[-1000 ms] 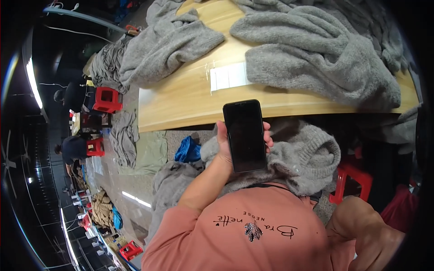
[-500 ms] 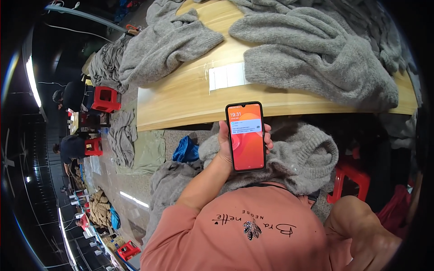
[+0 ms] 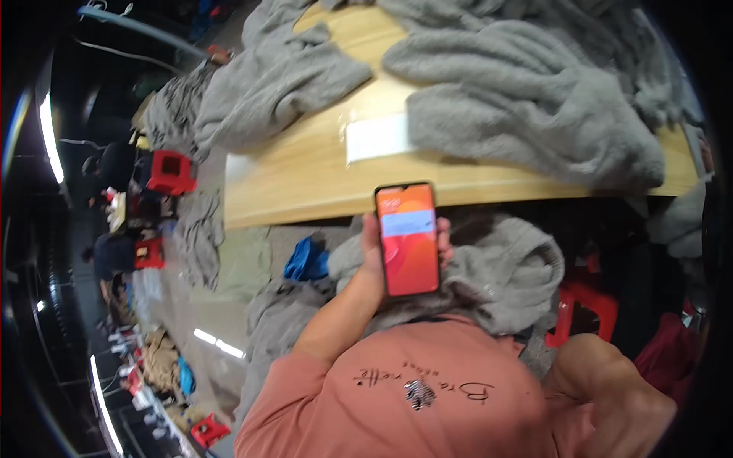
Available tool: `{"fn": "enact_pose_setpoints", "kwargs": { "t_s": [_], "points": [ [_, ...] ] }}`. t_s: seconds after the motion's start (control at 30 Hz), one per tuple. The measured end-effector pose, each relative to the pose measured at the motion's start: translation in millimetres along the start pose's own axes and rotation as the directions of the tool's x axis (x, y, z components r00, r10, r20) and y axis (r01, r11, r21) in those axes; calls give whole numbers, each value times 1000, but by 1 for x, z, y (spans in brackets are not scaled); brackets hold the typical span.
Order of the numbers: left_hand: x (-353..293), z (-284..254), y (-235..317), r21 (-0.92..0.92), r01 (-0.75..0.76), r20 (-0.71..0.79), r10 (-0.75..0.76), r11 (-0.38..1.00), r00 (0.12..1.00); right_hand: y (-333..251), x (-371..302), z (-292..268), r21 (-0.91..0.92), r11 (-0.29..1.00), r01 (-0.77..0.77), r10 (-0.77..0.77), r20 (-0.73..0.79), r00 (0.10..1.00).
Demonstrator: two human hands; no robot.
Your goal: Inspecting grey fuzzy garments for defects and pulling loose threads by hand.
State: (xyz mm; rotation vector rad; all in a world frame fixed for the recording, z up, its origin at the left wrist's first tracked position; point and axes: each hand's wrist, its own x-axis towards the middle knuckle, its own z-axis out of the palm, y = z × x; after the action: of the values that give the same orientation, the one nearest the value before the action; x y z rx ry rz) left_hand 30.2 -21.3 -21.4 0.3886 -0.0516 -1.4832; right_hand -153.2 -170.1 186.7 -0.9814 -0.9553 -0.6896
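A smartphone [image 3: 411, 259] with a black rim and a lit orange-red screen rests upright in my left hand [image 3: 372, 248]. The thumb lies along its left edge, and the fingertips wrap round the right edge. A pale notification box crosses the upper screen; its text is blurred. Just behind the phone lies a grey knitted garment [image 3: 504, 267] over my lap. My bare right arm is bent at the lower right, and its hand is out of sight past the picture's lower edge.
A wooden table [image 3: 298, 183] stands ahead, bearing grey knit garments [image 3: 534, 114] and a white paper sheet [image 3: 378, 139]. Red stools [image 3: 584, 309] stand to the right and far left. A blue cloth [image 3: 307, 259] lies near my left arm. Other people [image 3: 114, 256] sit at the far left.
The whole view has shifted slightly and become blurred. The phone appears a little lower and further left, still in my left hand.
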Motion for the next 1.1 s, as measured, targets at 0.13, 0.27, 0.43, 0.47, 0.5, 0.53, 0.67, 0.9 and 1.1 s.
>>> {"fn": "enact_pose_setpoints", "kwargs": {
  "t_s": [0.13, 0.27, 0.43, 0.47, 0.5, 0.53, 0.67, 0.9, 1.1],
  "points": [
    [-6, 1, -5, -98, -132, -11, 132, 986, 991, -5, -26, -15, 13, 863, -506, 475, 325, 818],
    [-6, -17, 7, 214, -105, -2, 108, 971, 994, 9, -59, -5, -442, 768, -463, 281, -417, 864],
    [1, 12, -2, 184, -126, -26, 133, 975, 991, 11, -12, 6, -765, 638, -88, 123, -12, 992],
    [-2, 15, -3, 177, -141, -33, 149, 974, 988, 5, -2, 11, -759, 643, -99, 243, 81, 967],
    [3, 24, -5, 122, -86, -18, 88, 989, 996, -1, 10, 21, -764, 634, -120, 251, 57, 966],
    [9, 19, -7, 119, -80, -22, 83, 990, 996, -2, 17, 28, -804, 591, -59, 34, -48, 998],
    [10, 7, -5, 173, -33, -11, 35, 984, 999, -29, 4, 5, -849, 509, 141, -10, 158, 987],
    [6, 34, -11, -12, -127, 18, 127, 992, 992, 32, -61, -18, -959, 225, -172, -56, -189, 980],
    [-3, 5, -1, 177, -43, -61, 54, 983, 997, 87, -143, -53, -940, -261, -221, 510, -329, 795]
  ]
}}
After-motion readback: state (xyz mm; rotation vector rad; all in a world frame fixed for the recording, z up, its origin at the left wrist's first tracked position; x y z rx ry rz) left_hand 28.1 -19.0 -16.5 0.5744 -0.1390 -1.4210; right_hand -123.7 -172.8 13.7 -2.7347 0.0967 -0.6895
